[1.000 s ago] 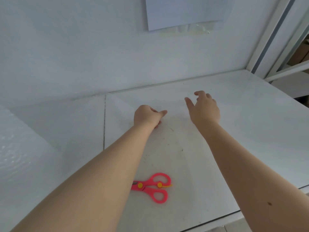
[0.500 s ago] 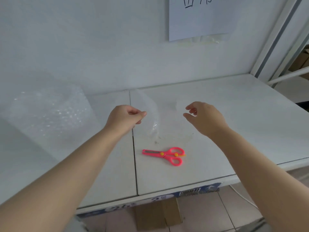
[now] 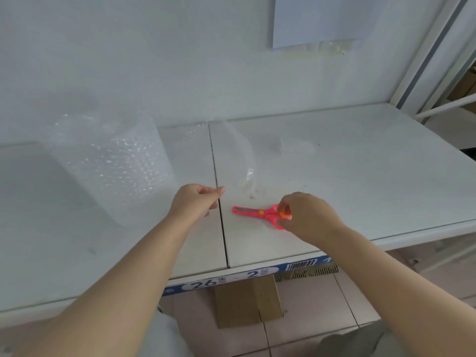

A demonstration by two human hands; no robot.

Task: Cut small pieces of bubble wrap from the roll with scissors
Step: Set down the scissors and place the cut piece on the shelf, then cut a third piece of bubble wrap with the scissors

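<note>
A roll of clear bubble wrap (image 3: pixel 110 161) stands on the white shelf (image 3: pixel 360 163) at the left. Its loose sheet (image 3: pixel 239 155) runs right and curls upward. My left hand (image 3: pixel 195 202) pinches the near corner of that sheet between thumb and forefinger. Pink scissors (image 3: pixel 253 212) lie flat on the shelf, blades shut and pointing left. My right hand (image 3: pixel 306 215) rests on the scissors' handles, fingers curled around the loops; the scissors still touch the shelf.
A small cut piece of bubble wrap (image 3: pixel 296 148) lies further back on the shelf. A paper sheet (image 3: pixel 316 19) hangs on the back wall. The shelf's front edge carries a blue label (image 3: pixel 231 278). A cardboard piece (image 3: pixel 247 302) lies on the tiled floor below.
My right hand has dropped from the air onto the scissors' handles. My left hand stays shut on the sheet's corner and has drawn toward me. The camera has tilted further down.
</note>
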